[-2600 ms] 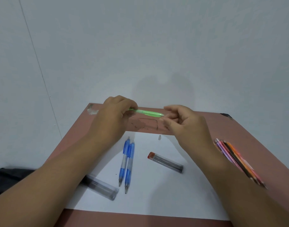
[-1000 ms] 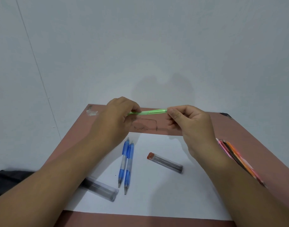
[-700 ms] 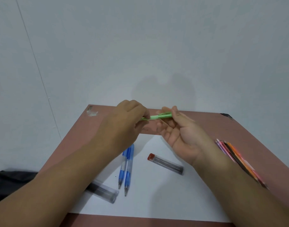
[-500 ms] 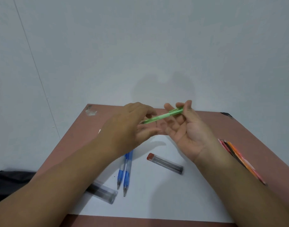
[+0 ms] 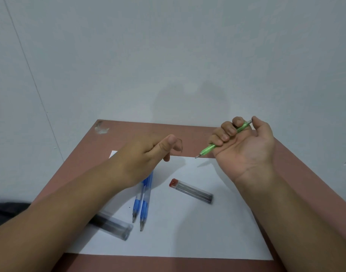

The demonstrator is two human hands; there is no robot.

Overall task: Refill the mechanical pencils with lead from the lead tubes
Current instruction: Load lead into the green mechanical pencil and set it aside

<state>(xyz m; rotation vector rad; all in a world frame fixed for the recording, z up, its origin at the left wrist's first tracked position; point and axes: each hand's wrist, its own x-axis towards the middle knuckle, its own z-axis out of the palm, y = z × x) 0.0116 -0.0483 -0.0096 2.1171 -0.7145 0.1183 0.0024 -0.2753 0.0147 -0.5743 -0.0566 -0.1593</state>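
Observation:
My right hand (image 5: 244, 146) is turned palm up over the back of the table, its fingers curled round a green mechanical pencil (image 5: 208, 149). The pencil's tip points down and left. My left hand (image 5: 146, 154) hovers to the left of it, apart from the pencil, thumb out and fingers loosely curled; I see nothing in it. Two blue mechanical pencils (image 5: 143, 201) lie side by side on the white paper (image 5: 187, 236), partly under my left wrist. A clear lead tube with a red cap (image 5: 191, 191) lies right of them. A second clear lead tube (image 5: 115, 226) lies partly under my left forearm.
The paper covers the middle of a reddish-brown table (image 5: 297, 173) that stands against a pale wall. A dark object (image 5: 3, 207) sits off the table's left edge. A scuffed patch (image 5: 101, 129) marks the table's far left corner.
My left hand has let go of the green pencil and drawn away to the left. My right hand has turned palm up, closed round the pencil and moved to the right.

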